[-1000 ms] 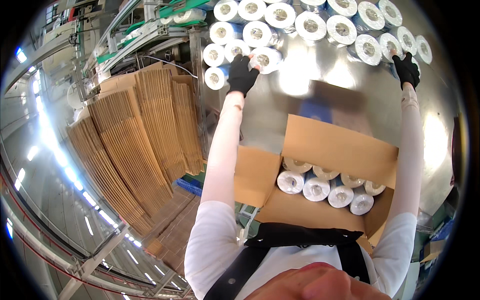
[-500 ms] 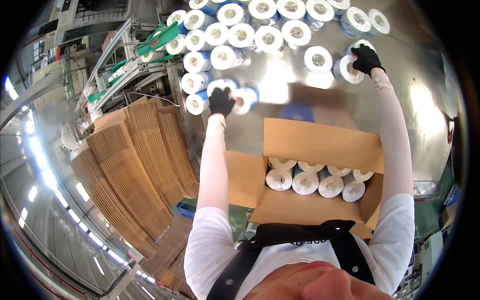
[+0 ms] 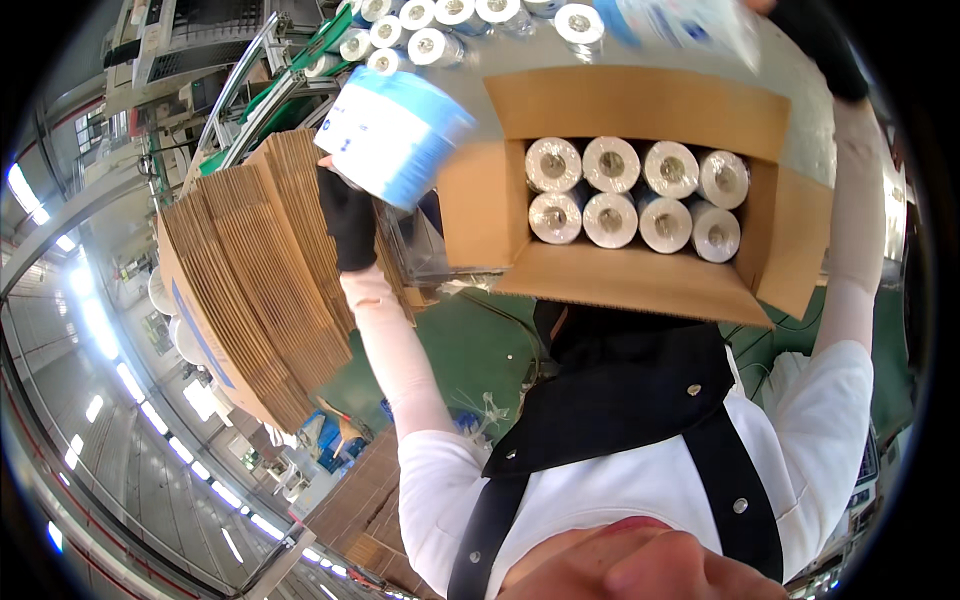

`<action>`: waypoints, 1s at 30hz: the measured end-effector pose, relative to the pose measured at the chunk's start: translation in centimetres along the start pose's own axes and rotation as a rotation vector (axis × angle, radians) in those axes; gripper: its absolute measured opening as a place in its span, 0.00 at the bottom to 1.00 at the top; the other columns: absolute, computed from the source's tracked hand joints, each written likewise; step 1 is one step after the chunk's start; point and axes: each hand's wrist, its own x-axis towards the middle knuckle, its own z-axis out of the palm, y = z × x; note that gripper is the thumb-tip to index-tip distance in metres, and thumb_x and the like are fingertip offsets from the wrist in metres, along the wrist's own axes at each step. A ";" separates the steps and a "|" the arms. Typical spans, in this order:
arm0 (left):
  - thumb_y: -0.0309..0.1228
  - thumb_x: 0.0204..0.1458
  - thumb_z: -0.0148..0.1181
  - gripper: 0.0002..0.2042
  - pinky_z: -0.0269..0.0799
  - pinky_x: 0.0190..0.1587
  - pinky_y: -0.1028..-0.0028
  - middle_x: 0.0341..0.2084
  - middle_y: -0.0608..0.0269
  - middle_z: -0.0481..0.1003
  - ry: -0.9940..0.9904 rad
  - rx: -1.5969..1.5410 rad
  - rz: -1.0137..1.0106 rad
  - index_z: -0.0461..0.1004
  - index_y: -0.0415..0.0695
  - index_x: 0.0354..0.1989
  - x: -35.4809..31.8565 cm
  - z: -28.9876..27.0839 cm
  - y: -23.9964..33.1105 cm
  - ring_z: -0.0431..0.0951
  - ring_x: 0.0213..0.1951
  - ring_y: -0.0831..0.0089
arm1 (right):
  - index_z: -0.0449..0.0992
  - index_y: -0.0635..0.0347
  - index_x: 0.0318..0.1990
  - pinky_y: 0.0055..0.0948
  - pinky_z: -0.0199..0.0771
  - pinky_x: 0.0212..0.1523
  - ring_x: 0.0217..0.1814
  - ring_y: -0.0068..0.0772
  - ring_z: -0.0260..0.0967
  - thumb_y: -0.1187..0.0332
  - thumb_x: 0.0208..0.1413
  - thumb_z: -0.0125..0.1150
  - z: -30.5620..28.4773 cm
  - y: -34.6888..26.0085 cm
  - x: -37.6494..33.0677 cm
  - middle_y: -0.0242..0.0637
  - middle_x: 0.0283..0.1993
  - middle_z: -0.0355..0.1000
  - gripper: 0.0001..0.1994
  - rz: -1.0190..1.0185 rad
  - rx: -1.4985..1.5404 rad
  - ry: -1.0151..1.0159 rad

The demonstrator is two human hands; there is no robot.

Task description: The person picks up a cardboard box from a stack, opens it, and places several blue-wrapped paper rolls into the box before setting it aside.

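My left hand, in a black glove, is closed on a wrapped paper roll with a blue and white wrapper, raised and tilted left of the open carton. At the upper right my right hand, also gloved in black, grips another wrapped paper roll; motion smears it and its top is cut off by the frame edge. Between my arms the open cardboard carton holds several white rolls on end in two rows, cores facing up. Its flaps are spread outward.
More wrapped rolls stand at the far side of the metal table. A stack of flattened cartons rises on the left, beside a metal frame with green guides. The green floor lies below.
Both hands have lifted rolls off the table, the left coming left, the right moving up and right. The view has shifted, so the carton appears higher and its two rows show fully.
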 end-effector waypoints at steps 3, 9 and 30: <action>0.28 0.43 0.63 0.20 0.65 0.49 0.68 0.39 0.57 0.67 -0.437 0.591 0.390 0.67 0.41 0.46 -2.6 5.2 4.0 0.68 0.48 0.63 | 0.73 0.55 0.44 0.30 0.68 0.45 0.45 0.35 0.68 0.58 0.41 0.64 0.9 0.4 -11.8 0.42 0.48 0.68 0.22 0.318 0.550 -0.089; 0.39 0.35 0.65 0.18 0.61 0.49 0.57 0.42 0.49 0.67 -0.895 1.097 0.578 0.74 0.49 0.37 -8.7 11.3 4.8 0.66 0.47 0.50 | 0.75 0.52 0.34 0.37 0.62 0.50 0.48 0.44 0.63 0.60 0.25 0.70 10.3 -8.0 -12.6 0.43 0.43 0.66 0.21 0.091 -0.015 -0.552; 0.25 0.44 0.54 0.09 0.68 0.43 0.63 0.35 0.49 0.72 -0.346 0.956 0.230 0.72 0.41 0.35 8.9 -7.6 -16.7 0.72 0.40 0.52 | 0.74 0.57 0.35 0.35 0.67 0.46 0.49 0.43 0.65 0.72 0.41 0.58 24.8 10.0 4.4 0.39 0.41 0.71 0.10 0.362 -0.459 -0.168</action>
